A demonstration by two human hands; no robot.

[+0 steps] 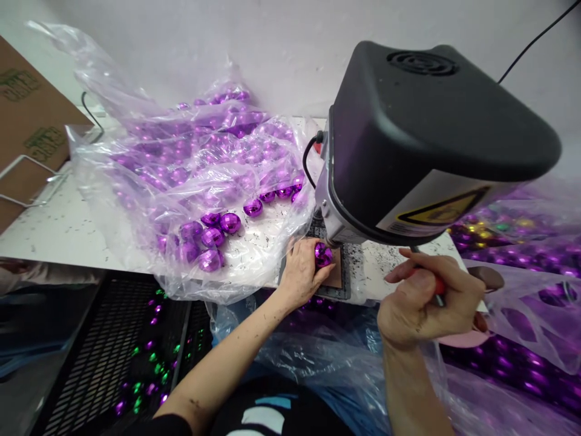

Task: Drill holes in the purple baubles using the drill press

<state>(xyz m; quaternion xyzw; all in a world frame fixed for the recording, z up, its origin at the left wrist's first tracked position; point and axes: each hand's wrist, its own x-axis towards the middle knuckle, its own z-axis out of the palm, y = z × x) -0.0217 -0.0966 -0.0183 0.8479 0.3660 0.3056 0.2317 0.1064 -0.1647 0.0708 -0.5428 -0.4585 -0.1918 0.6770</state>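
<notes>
To the left of the black machine (436, 127), a clear plastic bag (204, 188) spreads across the white table (68, 236), shiny purple balls (213, 236) inside it; a cardboard box (49, 115) stands at the far left. The machine's bulk overhangs the work area. Below its near left edge, over a brown pad (336, 277), sits the faceted, mirror-bright purple ball (323, 255), left hand (299, 269) fingers clamped on it. Right hand (429, 297) fingers curl tightly around a red handle (439, 285).
</notes>
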